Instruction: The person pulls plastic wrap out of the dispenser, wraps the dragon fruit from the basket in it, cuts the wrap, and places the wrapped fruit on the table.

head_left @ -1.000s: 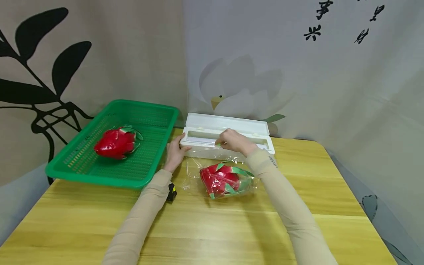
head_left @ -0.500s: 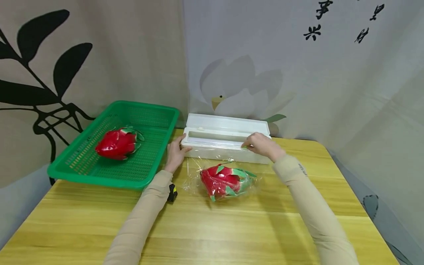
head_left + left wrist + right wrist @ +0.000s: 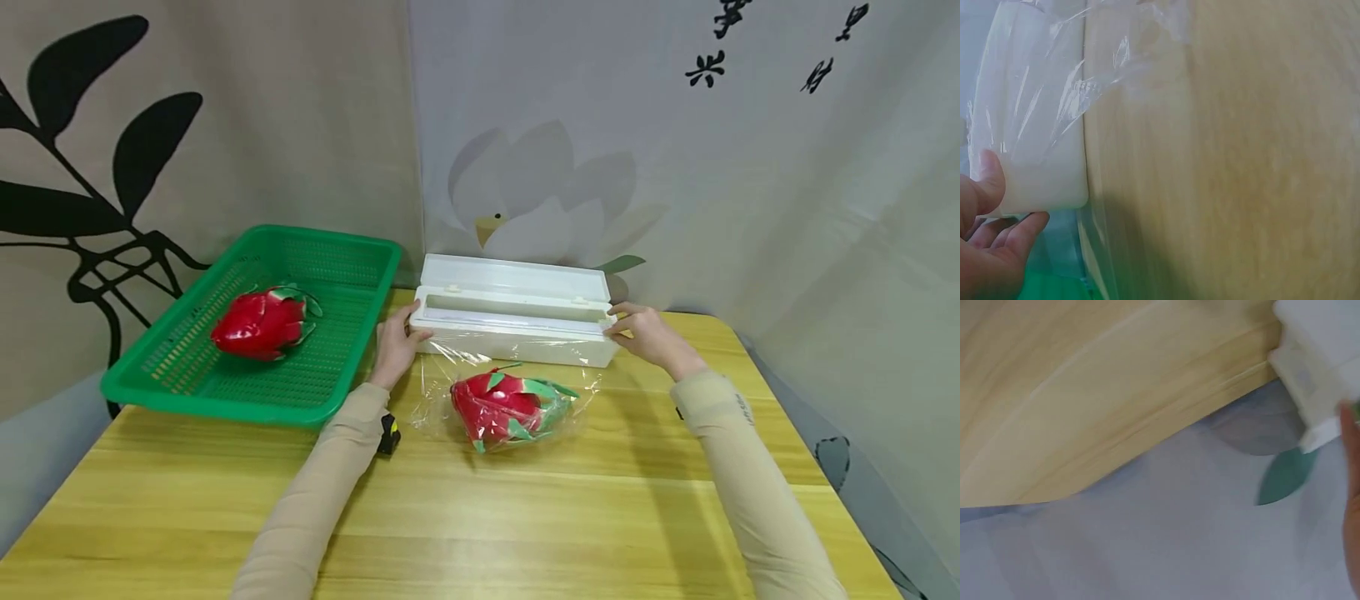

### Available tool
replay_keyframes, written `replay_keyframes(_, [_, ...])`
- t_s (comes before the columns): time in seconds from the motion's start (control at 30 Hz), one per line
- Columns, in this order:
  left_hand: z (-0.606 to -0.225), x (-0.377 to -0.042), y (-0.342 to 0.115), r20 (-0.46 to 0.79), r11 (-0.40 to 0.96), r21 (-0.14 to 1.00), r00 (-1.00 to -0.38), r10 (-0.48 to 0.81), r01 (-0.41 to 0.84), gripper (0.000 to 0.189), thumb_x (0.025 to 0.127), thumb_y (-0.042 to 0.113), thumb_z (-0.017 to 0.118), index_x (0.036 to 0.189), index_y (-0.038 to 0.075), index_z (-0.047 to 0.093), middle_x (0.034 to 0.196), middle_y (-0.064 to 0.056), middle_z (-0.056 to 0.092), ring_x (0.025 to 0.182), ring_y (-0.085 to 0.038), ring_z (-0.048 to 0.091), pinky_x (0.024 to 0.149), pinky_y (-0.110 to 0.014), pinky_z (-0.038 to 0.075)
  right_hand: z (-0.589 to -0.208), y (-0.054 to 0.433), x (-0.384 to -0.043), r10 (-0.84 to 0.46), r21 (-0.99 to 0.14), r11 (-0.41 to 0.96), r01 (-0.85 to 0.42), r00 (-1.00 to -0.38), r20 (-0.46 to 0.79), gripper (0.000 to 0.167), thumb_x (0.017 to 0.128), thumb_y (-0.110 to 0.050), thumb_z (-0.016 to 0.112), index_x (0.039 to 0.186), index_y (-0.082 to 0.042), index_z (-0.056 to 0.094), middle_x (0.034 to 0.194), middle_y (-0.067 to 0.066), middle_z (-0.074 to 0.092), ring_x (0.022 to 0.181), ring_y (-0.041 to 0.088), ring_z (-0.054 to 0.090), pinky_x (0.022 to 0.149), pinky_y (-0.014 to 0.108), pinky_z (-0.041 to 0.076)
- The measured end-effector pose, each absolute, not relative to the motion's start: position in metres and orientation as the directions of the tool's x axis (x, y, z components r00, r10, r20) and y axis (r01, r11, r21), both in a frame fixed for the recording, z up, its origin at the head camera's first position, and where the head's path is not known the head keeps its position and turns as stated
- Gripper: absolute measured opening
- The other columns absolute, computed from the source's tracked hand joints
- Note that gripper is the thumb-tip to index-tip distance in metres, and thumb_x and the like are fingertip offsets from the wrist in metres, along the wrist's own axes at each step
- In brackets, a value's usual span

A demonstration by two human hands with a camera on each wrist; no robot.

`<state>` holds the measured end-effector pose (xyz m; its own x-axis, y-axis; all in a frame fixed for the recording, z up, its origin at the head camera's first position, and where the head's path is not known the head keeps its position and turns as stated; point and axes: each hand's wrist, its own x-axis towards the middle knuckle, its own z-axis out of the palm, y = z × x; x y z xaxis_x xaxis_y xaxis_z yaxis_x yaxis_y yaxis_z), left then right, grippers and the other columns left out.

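Right hand farther right, grip unclear; left hand in pinch on one box

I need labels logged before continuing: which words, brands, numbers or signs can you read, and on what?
"兴" (likely): black brush character on pale grey fabric backdrop.
Possibly "事": black character above it, cut by the top edge.
Two slanted black characters further right: too small to read.
Dark lettering on beige right sleeve cuff: too blurred.
Long white plastic box: none legible.

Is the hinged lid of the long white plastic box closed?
No: in the head view, the hinged lid stands raised along the back of the long white plastic box, leaving its long opening exposed.
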<state>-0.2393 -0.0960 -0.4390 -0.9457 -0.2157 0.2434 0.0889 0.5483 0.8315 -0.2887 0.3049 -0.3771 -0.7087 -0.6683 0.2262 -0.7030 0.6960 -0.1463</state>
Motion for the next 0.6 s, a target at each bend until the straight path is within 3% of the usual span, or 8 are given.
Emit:
replay_keyframes(0.2, [-0.438, -0.239, -0.098, 0.25, 0.568, 0.818, -0.947, -0.202, 0.094, 0.06, 0.082, 0.01, 0.072, 0.136, 0.0, 0.049, 0.134, -0.021, 0.055, 0.085, -0.028, 0.054, 0.072, -0.032, 0.043, -0.375, 0.3, -0.283, -0.619, -0.147, 0.75, -0.644, -0.763, 0.186, 0.018, 0.084, -0.013, 0.071, 0.097, -0.001, 0.074, 0.113, 0.021, 0.066, 0.096, 0.035, 0.066, 0.081, 0.045, 0.056])
replay_keyframes(0.3, [-0.436, -0.236, -0.096, 0.245, 0.573, 0.814, -0.951, -0.189, 0.096, 0.059, 0.084, 0.01, 0.069, 0.138, 0.0, 0.047, 0.138, -0.021, 0.051, 0.109, -0.031, 0.058, 0.095, -0.039, 0.047, -0.378, 0.292, -0.278, -0.598, -0.055, 0.781, -0.622, -0.771, 0.217, 0.019, 0.082, -0.022, 0.074, 0.092, -0.005, 0.074, 0.106, 0.014, 0.069, 0.086, 0.029, 0.068, 0.072, 0.042, 0.056])
replay_keyframes(0.4, [-0.433, -0.232, -0.093, 0.266, 0.586, 0.803, -0.947, -0.181, 0.113, 0.054, 0.085, 0.009, 0.068, 0.135, 0.002, 0.051, 0.141, -0.022, 0.047, 0.131, -0.034, 0.046, 0.112, -0.043, 0.036, -0.384, 0.286, -0.274, -0.595, 0.027, 0.786, -0.617, -0.744, 0.305, 0.014, 0.08, -0.021, 0.075, 0.087, -0.008, 0.074, 0.096, 0.008, 0.071, 0.075, 0.024, 0.067, 0.061, 0.039, 0.054])
replay_keyframes(0.6, [-0.425, -0.225, -0.085, 0.315, 0.638, 0.758, -0.932, -0.177, 0.136, 0.025, 0.086, 0.009, 0.067, 0.11, 0.002, 0.07, 0.146, -0.025, 0.04, 0.135, -0.043, 0.038, 0.115, -0.049, 0.029, -0.392, 0.282, -0.267, -0.58, 0.056, 0.776, -0.629, -0.676, 0.454, 0.004, 0.079, -0.01, 0.075, 0.081, -0.007, 0.073, 0.083, 0.005, 0.071, 0.07, 0.024, 0.067, 0.052, 0.039, 0.051])
